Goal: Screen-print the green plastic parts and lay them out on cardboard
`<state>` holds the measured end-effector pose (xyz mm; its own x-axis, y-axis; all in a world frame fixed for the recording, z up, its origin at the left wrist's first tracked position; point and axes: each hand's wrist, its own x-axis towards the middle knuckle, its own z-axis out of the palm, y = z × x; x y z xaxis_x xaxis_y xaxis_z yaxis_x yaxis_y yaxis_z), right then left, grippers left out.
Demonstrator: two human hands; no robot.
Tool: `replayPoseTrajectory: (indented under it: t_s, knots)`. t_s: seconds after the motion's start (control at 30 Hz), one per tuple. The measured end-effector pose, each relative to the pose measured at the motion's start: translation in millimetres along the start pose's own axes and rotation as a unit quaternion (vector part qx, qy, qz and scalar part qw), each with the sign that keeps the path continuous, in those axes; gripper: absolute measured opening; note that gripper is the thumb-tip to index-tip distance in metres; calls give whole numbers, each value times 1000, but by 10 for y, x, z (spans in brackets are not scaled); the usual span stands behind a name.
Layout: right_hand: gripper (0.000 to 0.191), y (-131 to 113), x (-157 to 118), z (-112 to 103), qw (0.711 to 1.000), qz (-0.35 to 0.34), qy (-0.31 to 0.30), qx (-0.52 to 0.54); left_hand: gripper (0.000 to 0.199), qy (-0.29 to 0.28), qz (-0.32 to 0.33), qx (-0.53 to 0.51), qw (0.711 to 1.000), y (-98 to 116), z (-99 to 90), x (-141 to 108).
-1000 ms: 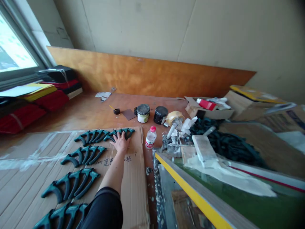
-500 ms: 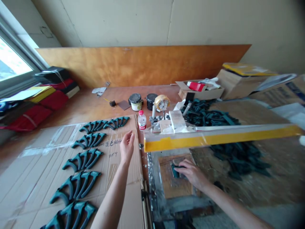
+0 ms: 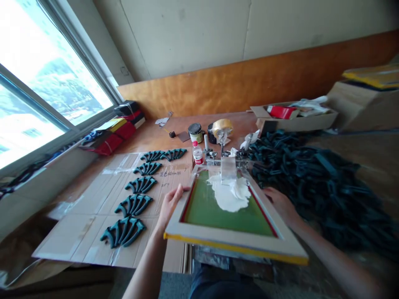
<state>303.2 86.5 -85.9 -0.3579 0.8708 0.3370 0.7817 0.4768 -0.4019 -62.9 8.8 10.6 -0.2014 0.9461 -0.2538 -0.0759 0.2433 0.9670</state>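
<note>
A screen-printing frame [image 3: 177, 226] lies low in front of me, its green mesh [image 3: 202, 216] ringed by pale rails. White ink [image 3: 229, 199] is spread over the far half of the mesh. A pale squeegee block [image 3: 228, 169] stands in the ink. My left hand [image 3: 171, 204] is at the left rail, thumb on top and its other fingers partly hidden. On the opposite side, my right hand [image 3: 280, 202] grips the right rail, fingertips partly out of sight. Dark green curved plastic pieces [image 3: 123, 232] lie in fanned rows on cardboard [image 3: 84, 232] at left.
A heap of dark green pieces [image 3: 314, 178] spreads to the right. Behind the frame are a water bottle [image 3: 197, 154], lidded tins [image 3: 195, 133], a tape roll [image 3: 222, 128] and metal clamps [image 3: 212, 158]. An open carton [image 3: 305, 121] stands at back right.
The frame has swung down from its raised position, so its inked top now shows. My right hand has left the green piece on the base for the right rail; my left hand has reached the left rail.
</note>
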Motion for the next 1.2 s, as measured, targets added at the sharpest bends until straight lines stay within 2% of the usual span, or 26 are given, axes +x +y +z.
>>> replayPoseTrajectory:
  t_s: [0.07, 0.17, 0.23, 0.3, 0.37, 0.43, 0.57, 0.67, 0.73, 0.83, 0.9, 0.97, 1.07, 1.13, 1.2]
  knots:
    - [37, -21, 177, -94, 999, -8, 35, 11, 68, -2, -37, 32, 999, -424, -56, -78]
    - [55, -339, 457, -39, 997, -53, 50, 3, 83, 31, -30, 91, 995, -1017, -84, -43]
    - [55, -610, 602, 73, 997, -78, -4, -22, 79, 45, -21, 143, 988, -1276, -87, 27]
    - [35, -811, 678, 174, 991, -81, -97, -48, 70, 38, -22, 183, 982, -1402, -95, 85]
    - [17, -904, 678, 222, 980, -65, -172, -71, 64, 27, -23, 209, 977, -1439, -111, 117]
    - [13, -910, 618, 215, 977, -44, -188, -89, 61, 20, -17, 223, 974, -1441, -130, 128]
    - [10, -860, 424, 188, 982, -19, -112, -151, 57, 13, -14, 230, 973, -1457, -148, 132]
    - [5, -912, 269, 274, 979, -12, -73, -190, 56, -1, -8, 225, 974, -1479, -149, 135]
    - [10, -988, 148, 351, 980, -37, -73, -180, 56, -12, -1, 224, 975, -1485, -152, 138]
    - [19, -1071, -53, 372, 977, -134, -111, -119, 55, -15, 6, 231, 973, -1488, -163, 141]
    - [23, -1067, -146, 288, 964, -208, -145, -74, 55, -15, 8, 233, 972, -1489, -167, 142]
    - [22, -1026, -151, 159, 951, -245, -183, -43, 55, -13, 5, 234, 972, -1487, -165, 140]
    - [16, -969, -18, 31, 950, -218, -224, -18, 54, 1, -4, 236, 972, -1475, -150, 133]
    - [16, -967, 55, 55, 963, -188, -194, -15, 53, 7, -8, 230, 973, -1461, -139, 127]
    - [20, -986, 29, 138, 972, -190, -138, -20, 53, 11, -11, 217, 976, -1445, -131, 122]
